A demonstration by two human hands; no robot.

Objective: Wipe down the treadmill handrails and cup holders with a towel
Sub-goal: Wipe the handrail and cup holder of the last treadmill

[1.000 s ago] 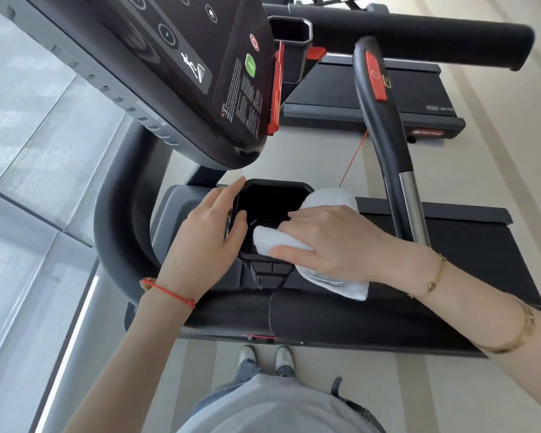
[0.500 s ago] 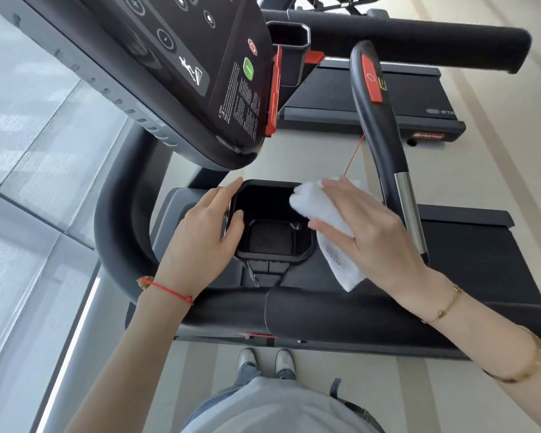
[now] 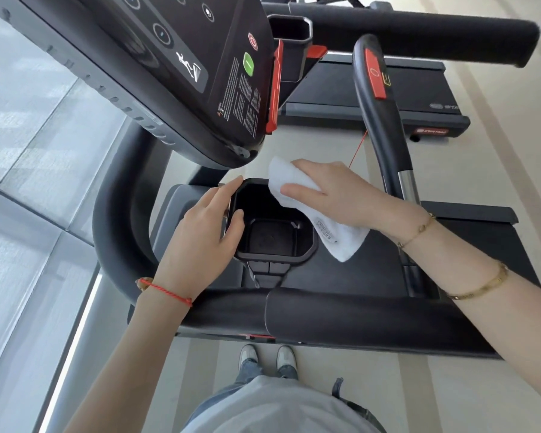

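A black cup holder (image 3: 275, 259) sits in the treadmill's tray below the console. My left hand (image 3: 197, 242) grips its left wall, thumb on the inner side and fingers along the outside. My right hand (image 3: 341, 195) lies with straight fingers on a white towel (image 3: 341, 239) and presses it against the holder's far right rim. The towel's free end with its label hangs down over the tray on the right. The padded front handrail (image 3: 356, 314) runs across just below both wrists. The curved left handrail (image 3: 113, 232) bends round beside my left hand.
The tilted console (image 3: 175, 73) overhangs the holder from the upper left. A grip bar with a red button (image 3: 372, 98) rises right of my right hand. A second cup holder (image 3: 289, 26) and another treadmill (image 3: 419, 98) lie beyond. Window glass (image 3: 28, 151) fills the left.
My right hand has swept the towel from the holder's near right rim up to its far right corner. My left hand has kept its grip on the left wall.
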